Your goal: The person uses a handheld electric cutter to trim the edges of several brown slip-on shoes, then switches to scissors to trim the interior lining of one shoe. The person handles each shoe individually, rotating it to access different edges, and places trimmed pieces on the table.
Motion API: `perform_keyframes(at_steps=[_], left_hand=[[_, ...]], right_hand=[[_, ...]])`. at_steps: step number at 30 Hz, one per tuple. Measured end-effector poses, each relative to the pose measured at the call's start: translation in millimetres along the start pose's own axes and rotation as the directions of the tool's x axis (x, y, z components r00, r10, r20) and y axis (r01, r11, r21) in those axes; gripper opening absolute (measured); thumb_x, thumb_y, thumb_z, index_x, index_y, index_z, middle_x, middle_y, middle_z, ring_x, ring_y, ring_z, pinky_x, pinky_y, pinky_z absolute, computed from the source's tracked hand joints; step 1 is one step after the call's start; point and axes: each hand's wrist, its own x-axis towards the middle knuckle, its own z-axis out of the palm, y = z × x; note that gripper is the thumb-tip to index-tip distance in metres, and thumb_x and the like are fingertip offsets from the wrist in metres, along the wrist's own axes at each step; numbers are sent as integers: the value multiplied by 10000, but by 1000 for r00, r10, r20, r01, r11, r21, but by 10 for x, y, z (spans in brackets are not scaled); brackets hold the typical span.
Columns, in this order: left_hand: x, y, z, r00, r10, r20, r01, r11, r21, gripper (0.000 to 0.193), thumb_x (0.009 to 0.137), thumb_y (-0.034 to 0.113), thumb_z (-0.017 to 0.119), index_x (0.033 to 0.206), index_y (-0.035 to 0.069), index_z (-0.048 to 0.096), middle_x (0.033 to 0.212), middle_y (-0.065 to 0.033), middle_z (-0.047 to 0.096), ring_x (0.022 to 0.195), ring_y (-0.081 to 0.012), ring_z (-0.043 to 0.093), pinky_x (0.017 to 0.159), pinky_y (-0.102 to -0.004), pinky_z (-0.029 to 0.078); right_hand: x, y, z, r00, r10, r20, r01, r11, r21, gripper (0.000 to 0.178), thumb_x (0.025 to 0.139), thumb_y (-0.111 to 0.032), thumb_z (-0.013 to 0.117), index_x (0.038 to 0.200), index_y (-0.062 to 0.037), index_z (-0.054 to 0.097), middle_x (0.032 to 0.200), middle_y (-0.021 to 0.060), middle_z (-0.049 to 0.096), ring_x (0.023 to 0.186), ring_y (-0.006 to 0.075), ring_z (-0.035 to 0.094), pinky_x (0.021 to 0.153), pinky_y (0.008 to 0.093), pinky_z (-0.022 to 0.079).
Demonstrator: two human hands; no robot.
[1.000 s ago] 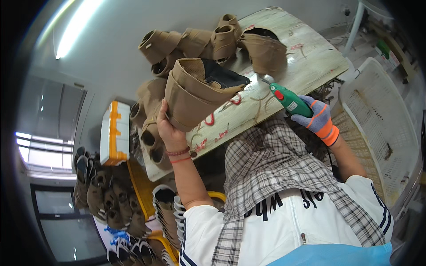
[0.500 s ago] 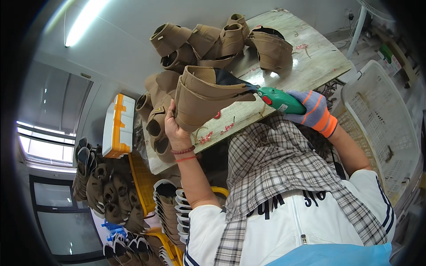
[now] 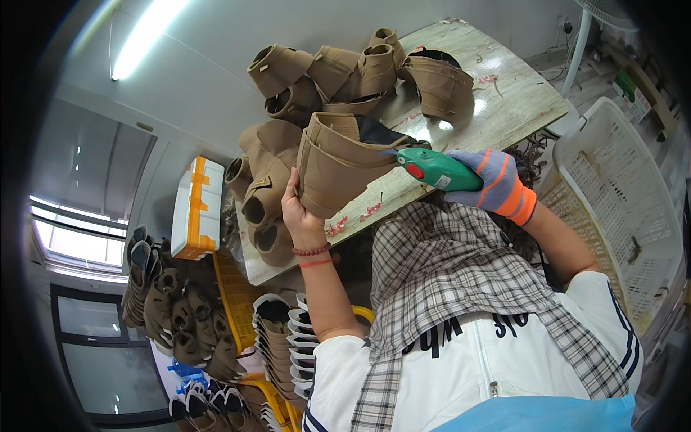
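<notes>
In my bare left hand (image 3: 302, 214) is a brown shoe upper (image 3: 332, 176), held up over the near part of the table with its dark lining showing at the top. My right hand (image 3: 493, 183), in a grey and orange glove, is wrapped round green electric scissors (image 3: 439, 173) with a red button. The tip of the scissors meets the right-hand edge of the upper, and the blades are mostly hidden there. More brown shoe uppers (image 3: 273, 205) lie just left of my left hand, and another upper (image 3: 439, 83) stands alone farther back.
Red scraps lie on the pale table (image 3: 504, 108). A white plastic basket (image 3: 612, 137) stands to the right. At left are a white and orange case (image 3: 198, 209), hanging uppers (image 3: 183, 309), stacked uppers (image 3: 277, 342) and a yellow rack (image 3: 234, 306).
My right hand has brought the electric scissors left and slightly down along the upper's edge. My left hand and the upper have shifted a little right and down.
</notes>
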Motion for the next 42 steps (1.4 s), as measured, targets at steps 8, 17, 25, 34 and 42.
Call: perform_keyframes(at_steps=[8,17,25,34,42], left_hand=[[-302,-240,89,986,162,41,-165,982,96,368,952,166,521,1273,-11,489,1287,-139,540,1189,-290,515,1012,-464,418],[-431,-595,29,867,425,258,-497,712,497,398,889,-13,566,1279,41,506,1257,-77,557,1157,-225,532,996,-408,436],[-380,-688,-166,794,535,288,-529,375,762,235,834,4,675,1066,19,646,1010,-11,658,917,-102,580,821,-265,454],[-358,-811,-170,751,375,544,-464,-286,838,105,843,44,670,926,-19,662,882,-108,677,750,-160,612,652,-288,463],[-331,-857,-323,746,174,643,-479,-531,699,161,806,-12,591,950,-17,664,917,-166,667,833,-359,624,743,-413,488]], right_hand=[[93,-183,126,999,49,-13,-46,984,172,572,595,-331,857,1056,-57,656,812,139,676,687,289,657,630,325,523],[106,-275,300,951,308,32,-300,892,339,581,658,-325,828,1128,-46,632,877,140,691,773,218,688,714,300,531],[95,-202,372,932,358,59,-356,872,337,593,667,-369,821,1134,-55,631,876,128,696,767,190,687,717,289,534],[149,-99,422,881,456,127,-460,764,453,619,695,-398,811,1143,-24,605,891,109,694,771,146,666,713,269,527],[296,-162,298,829,520,207,-533,622,573,534,733,-351,804,1098,-9,618,825,33,647,695,62,567,628,225,486]])
